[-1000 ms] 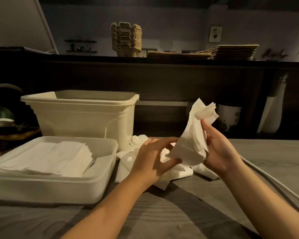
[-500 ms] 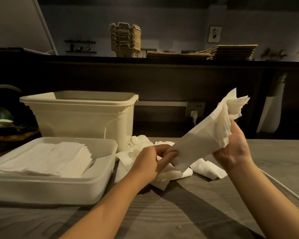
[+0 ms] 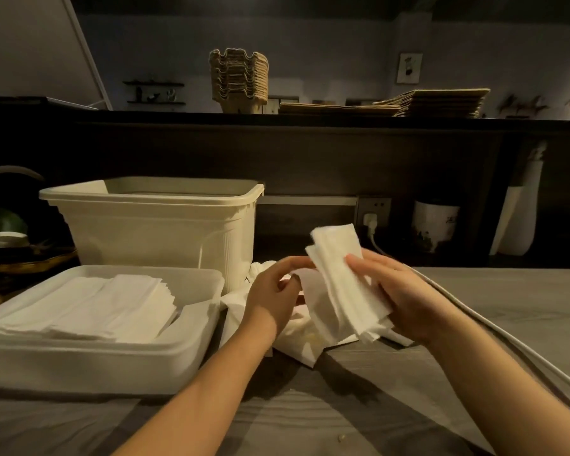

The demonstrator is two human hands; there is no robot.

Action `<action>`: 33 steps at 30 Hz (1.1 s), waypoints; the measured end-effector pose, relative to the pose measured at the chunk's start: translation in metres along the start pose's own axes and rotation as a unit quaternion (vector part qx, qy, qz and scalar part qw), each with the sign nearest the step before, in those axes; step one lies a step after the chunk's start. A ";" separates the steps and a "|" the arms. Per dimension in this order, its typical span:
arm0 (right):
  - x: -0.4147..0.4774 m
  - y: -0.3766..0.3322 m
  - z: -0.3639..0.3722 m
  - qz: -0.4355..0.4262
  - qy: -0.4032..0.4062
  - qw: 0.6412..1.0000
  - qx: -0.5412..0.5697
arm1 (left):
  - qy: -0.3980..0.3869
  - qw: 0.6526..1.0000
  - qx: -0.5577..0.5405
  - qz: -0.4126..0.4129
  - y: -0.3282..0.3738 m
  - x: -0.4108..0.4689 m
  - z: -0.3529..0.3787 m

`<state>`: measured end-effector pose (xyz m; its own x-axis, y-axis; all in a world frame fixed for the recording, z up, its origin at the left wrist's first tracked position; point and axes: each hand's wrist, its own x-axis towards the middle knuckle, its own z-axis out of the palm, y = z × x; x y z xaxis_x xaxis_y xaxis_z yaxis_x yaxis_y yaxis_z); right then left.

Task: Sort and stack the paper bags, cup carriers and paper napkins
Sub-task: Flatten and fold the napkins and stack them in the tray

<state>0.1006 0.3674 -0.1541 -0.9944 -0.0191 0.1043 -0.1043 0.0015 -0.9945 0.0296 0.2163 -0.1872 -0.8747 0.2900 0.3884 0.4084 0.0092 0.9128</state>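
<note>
Napkin work is the step in hand: the right hand [image 3: 405,301] grasps a folded napkin [image 3: 343,281], thumb laid across its front and fingers [image 3: 380,263] curled behind, tilting it up off the surface [image 3: 343,406]. Held this way, its layers probably stay together while the edges are squared. The left hand [image 3: 273,291] reaches in with loosely curled fingers, forefinger at the napkin's left edge. Whether it pinches the paper or only touches it, I cannot tell; it looks placed to steady or smooth the fold.

Just below both hands lies a heap of loose napkins [image 3: 297,340], crumpled and unsorted, close enough to draw from. To the left, a shallow tray [image 3: 112,353] holds the napkin stack [image 3: 79,304], flat and roughly aligned. That is the likely place for the one in hand. A deeper tub [image 3: 165,222] stands behind the tray; its contents are hidden.

On the shelf above, the cup carriers [image 3: 239,80] sit nested in a single column and the paper bags [image 3: 435,102] lie flat, so those two sorts look finished.

By count: two hands, one napkin held, one loose heap, two containers, one carrier column and what seems to be two bag piles side by side. Single sheets, carriers and bags are too thin and dim to count. One cable [image 3: 474,330] runs across the surface on the right.
</note>
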 end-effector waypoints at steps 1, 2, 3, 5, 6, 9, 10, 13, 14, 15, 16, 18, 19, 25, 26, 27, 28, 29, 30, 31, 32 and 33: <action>0.003 0.003 0.001 -0.002 0.000 1.000 -0.019 | 0.010 1.000 -0.018 -0.013 0.000 0.001 0.002; 0.005 0.006 0.003 -0.004 0.009 1.000 -0.026 | 0.017 0.999 -0.032 -0.024 0.000 0.001 0.003; 0.008 0.010 0.004 -0.009 0.024 0.999 -0.027 | 0.022 0.998 -0.041 -0.032 0.001 0.000 0.003; 0.012 0.017 0.007 -0.028 0.045 0.998 -0.021 | 0.024 0.997 -0.058 -0.042 0.002 -0.002 0.002; 0.013 0.019 0.009 -0.043 0.049 0.998 -0.023 | 0.021 0.997 -0.065 -0.042 0.002 -0.003 0.002; 0.015 0.024 0.012 -0.069 0.050 0.996 -0.028 | 0.015 0.995 -0.090 -0.043 0.004 -0.004 0.002; 0.015 0.024 0.013 -0.066 0.048 0.996 -0.024 | 0.014 0.993 -0.112 -0.046 0.005 -0.005 0.002; 0.016 0.026 0.013 -0.065 0.039 0.997 -0.016 | 0.011 0.986 -0.160 -0.053 0.007 -0.005 0.002; 0.016 0.025 0.013 -0.065 0.035 0.997 -0.013 | 0.012 0.984 -0.169 -0.053 0.008 -0.005 0.002; 0.016 0.025 0.013 -0.064 0.030 0.997 -0.008 | 0.013 0.983 -0.175 -0.052 0.008 -0.005 0.002; 0.016 0.024 0.013 -0.062 0.026 0.998 -0.004 | 0.012 0.983 -0.177 -0.048 0.007 -0.005 0.002; 0.015 0.023 0.011 -0.059 0.017 0.998 -0.002 | 0.010 0.982 -0.186 -0.038 0.008 -0.004 0.001; 0.015 0.023 0.009 -0.057 0.010 0.998 -0.002 | 0.007 0.980 -0.197 -0.032 0.009 -0.004 0.000; 0.012 0.019 0.006 -0.042 -0.024 0.999 0.007 | -0.009 0.963 -0.270 0.001 0.016 -0.006 -0.008; 0.012 0.020 0.006 -0.042 -0.023 0.999 0.009 | -0.012 0.959 -0.282 0.003 0.016 -0.007 -0.009; 0.013 0.021 0.007 -0.045 -0.024 0.999 0.011 | -0.018 0.958 -0.287 0.002 0.017 -0.007 -0.009; 0.013 0.021 0.008 -0.049 -0.025 0.998 0.014 | -0.027 0.958 -0.285 0.003 0.017 -0.008 -0.009; 0.013 0.022 0.010 -0.054 -0.025 0.998 0.016 | -0.035 0.961 -0.274 0.005 0.018 -0.009 -0.008; 0.013 0.023 0.011 -0.060 -0.025 0.998 0.019 | -0.043 0.965 -0.257 0.008 0.017 -0.011 -0.007; 0.013 0.023 0.012 -0.065 -0.024 0.997 0.025 | -0.047 0.970 -0.239 0.012 0.017 -0.012 -0.005; 0.014 0.024 0.013 -0.071 -0.020 0.997 0.032 | -0.049 0.972 -0.227 0.016 0.018 -0.012 -0.003; 0.014 0.025 0.013 -0.076 -0.011 0.996 0.039 | -0.050 0.971 -0.232 0.019 0.018 -0.012 -0.002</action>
<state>0.0841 0.3541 -0.1774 -0.9665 -0.0356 0.2543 -0.2509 -0.0810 -0.9646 0.0468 0.2114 -0.1756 -0.8221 0.3733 0.4298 0.2581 -0.4286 0.8659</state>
